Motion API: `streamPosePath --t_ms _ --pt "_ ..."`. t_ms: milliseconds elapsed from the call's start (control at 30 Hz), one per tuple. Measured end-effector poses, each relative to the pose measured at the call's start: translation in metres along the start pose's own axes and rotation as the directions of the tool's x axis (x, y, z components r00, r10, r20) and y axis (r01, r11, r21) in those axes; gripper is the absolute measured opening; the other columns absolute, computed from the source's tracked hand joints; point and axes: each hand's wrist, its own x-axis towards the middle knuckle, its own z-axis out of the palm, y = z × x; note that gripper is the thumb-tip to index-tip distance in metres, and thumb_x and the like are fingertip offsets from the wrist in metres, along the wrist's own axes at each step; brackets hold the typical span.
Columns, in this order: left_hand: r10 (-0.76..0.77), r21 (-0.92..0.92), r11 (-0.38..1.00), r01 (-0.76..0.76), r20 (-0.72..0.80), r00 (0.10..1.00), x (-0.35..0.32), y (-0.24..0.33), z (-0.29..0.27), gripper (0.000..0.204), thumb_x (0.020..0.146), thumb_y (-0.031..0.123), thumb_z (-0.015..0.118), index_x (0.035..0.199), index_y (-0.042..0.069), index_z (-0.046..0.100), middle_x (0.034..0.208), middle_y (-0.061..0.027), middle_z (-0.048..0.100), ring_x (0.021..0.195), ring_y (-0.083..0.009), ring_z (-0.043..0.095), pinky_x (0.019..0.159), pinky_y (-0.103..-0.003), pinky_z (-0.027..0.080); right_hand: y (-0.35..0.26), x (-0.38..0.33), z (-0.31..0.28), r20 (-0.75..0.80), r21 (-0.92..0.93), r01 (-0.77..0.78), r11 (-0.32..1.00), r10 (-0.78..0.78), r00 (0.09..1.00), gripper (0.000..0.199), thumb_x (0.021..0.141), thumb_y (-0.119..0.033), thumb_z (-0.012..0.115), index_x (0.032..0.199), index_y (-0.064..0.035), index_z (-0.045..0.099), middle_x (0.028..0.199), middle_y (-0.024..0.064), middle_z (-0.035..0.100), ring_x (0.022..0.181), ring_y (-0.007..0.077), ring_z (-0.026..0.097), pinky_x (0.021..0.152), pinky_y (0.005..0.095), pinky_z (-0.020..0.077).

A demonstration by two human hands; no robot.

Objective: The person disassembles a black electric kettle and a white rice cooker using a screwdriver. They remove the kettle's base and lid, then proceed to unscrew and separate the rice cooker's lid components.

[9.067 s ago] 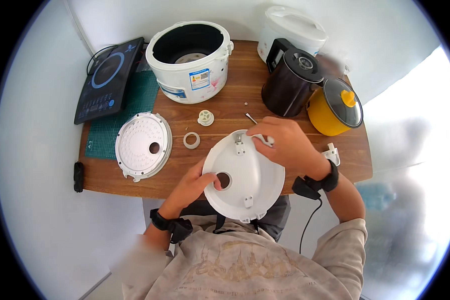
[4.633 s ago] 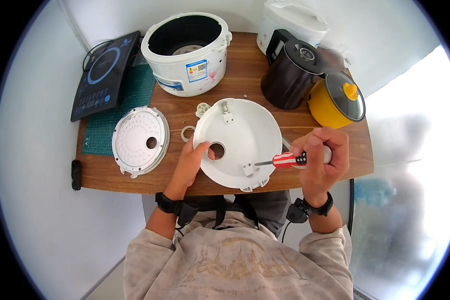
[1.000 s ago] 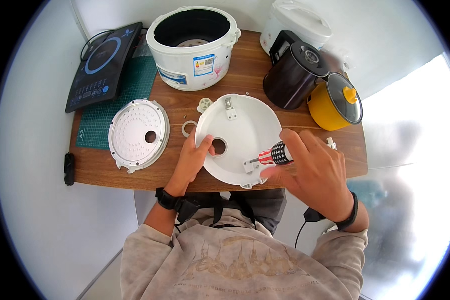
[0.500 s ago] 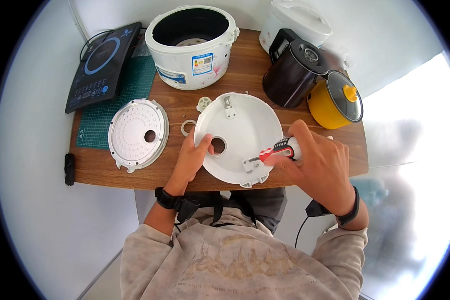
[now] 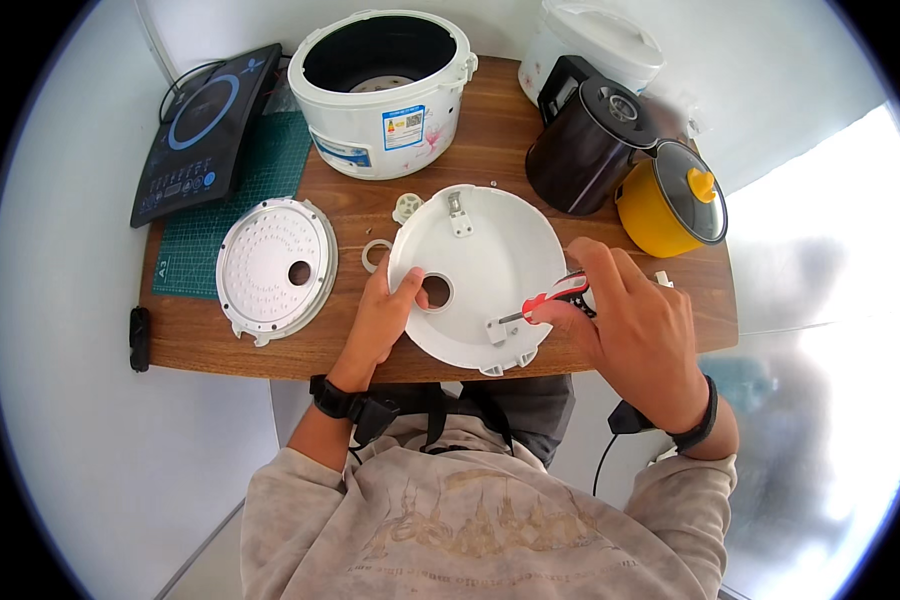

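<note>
A round white rice cooker lid shell [image 5: 495, 245] lies hollow side up at the table's front edge. Gripping its left rim is my left hand [image 5: 383, 312], thumb inside beside the round hole, fingers underneath. My right hand [image 5: 638, 325] is wrapped round a red and black screwdriver [image 5: 558, 300]. The tool slants down to the left, its tip at a small white bracket [image 5: 497, 330] in the near part of the shell; whether it sits in a screw is too small to tell. A second hinge bracket [image 5: 458, 215] with a metal piece is at the far side.
Left of the shell lie a metal inner lid [image 5: 275, 265], a white ring [image 5: 375, 255] and a small round plastic part [image 5: 407, 208]. Behind stand the rice cooker body [image 5: 370, 130], a dark kettle [image 5: 580, 160] and a yellow pot [image 5: 660, 215]. An induction cooker [image 5: 205, 130] rests on a green mat [image 5: 185, 265].
My right hand has turned the screwdriver's handle slightly and shifted its grip. The tip stays at the same bracket. My left hand and the lid shell have not moved.
</note>
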Motion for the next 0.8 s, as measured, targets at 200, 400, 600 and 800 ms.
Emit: streamPosePath --t_ms 200,400,600,800 --pt "-0.007 -0.003 1.0 0.007 -0.005 1.0 -0.001 0.002 0.003 0.028 0.105 0.02 0.055 0.126 0.003 0.057 0.08 -0.0002 0.06 0.071 -0.0073 0.055 0.065 -0.025 0.046 0.013 0.005 0.005 -0.093 0.415 0.182 0.891 -0.157 0.983 0.039 0.084 -0.009 0.076 0.115 -0.0052 0.053 0.102 0.0135 0.058 0.08 0.0334 0.064 0.065 0.0384 0.0528" --pt "-0.001 -0.007 1.0 0.001 -0.001 1.0 -0.002 0.003 0.002 0.029 0.105 0.022 0.056 0.127 0.004 0.056 0.078 0.0 0.059 0.071 -0.0075 0.056 0.064 -0.025 0.047 0.007 0.006 -0.001 -0.043 0.234 0.143 0.962 -0.136 0.99 0.043 0.081 -0.012 0.079 0.116 -0.0071 0.053 0.105 0.0146 0.053 0.088 0.0338 0.062 0.069 0.0394 0.0526" --pt "-0.013 -0.002 1.0 0.013 -0.003 1.0 0.0 0.0 0.001 0.032 0.105 0.021 0.055 0.13 0.002 0.055 0.078 0.0 0.059 0.071 -0.0071 0.055 0.064 -0.025 0.046 0.005 0.003 0.007 -0.036 0.237 0.057 0.97 -0.05 0.998 0.043 0.085 -0.015 0.078 0.119 -0.0063 0.053 0.102 0.0157 0.051 0.083 0.0314 0.063 0.068 0.0387 0.0537" --pt "-0.005 0.005 1.0 0.005 0.0 1.0 -0.001 0.004 0.003 0.033 0.105 0.021 0.055 0.132 0.001 0.055 0.079 -0.0001 0.059 0.071 -0.0068 0.055 0.064 -0.025 0.045 0.012 0.004 0.01 -0.106 0.403 0.203 0.892 -0.175 0.979 0.041 0.088 -0.015 0.076 0.12 -0.0064 0.053 0.102 0.0133 0.054 0.072 0.0297 0.065 0.066 0.0381 0.0538"
